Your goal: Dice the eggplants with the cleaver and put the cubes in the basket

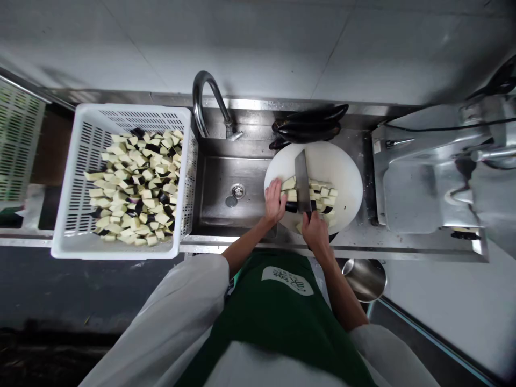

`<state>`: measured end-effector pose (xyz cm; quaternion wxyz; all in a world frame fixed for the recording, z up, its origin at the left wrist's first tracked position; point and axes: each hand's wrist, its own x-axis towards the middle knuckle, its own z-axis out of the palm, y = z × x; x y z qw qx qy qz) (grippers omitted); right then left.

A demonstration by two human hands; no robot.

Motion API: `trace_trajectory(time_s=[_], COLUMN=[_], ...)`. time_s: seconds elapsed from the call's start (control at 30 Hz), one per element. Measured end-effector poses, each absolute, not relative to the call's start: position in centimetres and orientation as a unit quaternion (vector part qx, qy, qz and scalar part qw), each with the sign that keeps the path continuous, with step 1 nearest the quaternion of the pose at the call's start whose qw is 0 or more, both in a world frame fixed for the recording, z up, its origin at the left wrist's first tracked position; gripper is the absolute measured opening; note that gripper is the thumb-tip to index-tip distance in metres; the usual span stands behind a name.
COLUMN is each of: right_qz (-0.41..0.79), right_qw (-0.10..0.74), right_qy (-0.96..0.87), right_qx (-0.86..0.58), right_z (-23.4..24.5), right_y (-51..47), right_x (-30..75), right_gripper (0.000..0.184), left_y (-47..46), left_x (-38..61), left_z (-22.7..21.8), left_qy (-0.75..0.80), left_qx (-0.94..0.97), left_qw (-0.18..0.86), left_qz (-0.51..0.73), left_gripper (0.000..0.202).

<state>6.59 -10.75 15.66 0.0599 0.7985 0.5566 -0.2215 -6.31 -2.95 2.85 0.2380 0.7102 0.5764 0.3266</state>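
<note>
My right hand [315,232] is closed round the handle of a cleaver [302,180], whose blade stands in a strip of eggplant [291,195] on a round white cutting board [346,172]. My left hand [274,201] rests curled on the eggplant strip just left of the blade, holding it down. Cut eggplant pieces [324,193] lie to the right of the blade. Whole dark eggplants [308,126] are stacked behind the board.
A white plastic basket [76,188] full of cut eggplant cubes sits at the left. A steel sink [229,177] with a curved faucet [205,99] lies between basket and board. A steel machine [427,177] stands at the right; a metal bowl [365,279] sits below the counter.
</note>
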Motion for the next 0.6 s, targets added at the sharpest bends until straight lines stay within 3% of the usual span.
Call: trace_trajectory(time_s=[0.13,0.6], right_qz=[-0.203,-0.252], right_qw=[0.052,0.075], right_qy=[0.565,0.551], right_qx=[0.798,0.792], right_z=[17.0,13.0], right_y=[-12.1,-10.2], right_x=[5.5,2.6], right_gripper=[0.038,0.033], left_y=[-3.3,-3.2], left_x=[-6.4,-4.9], left_z=[2.5,1.3], left_qy=[0.591,0.581], left_qx=[0.65,0.751], left_qw=[0.254,0.21], left_qz=[0.405,0.234], left_gripper=[0.064,0.057])
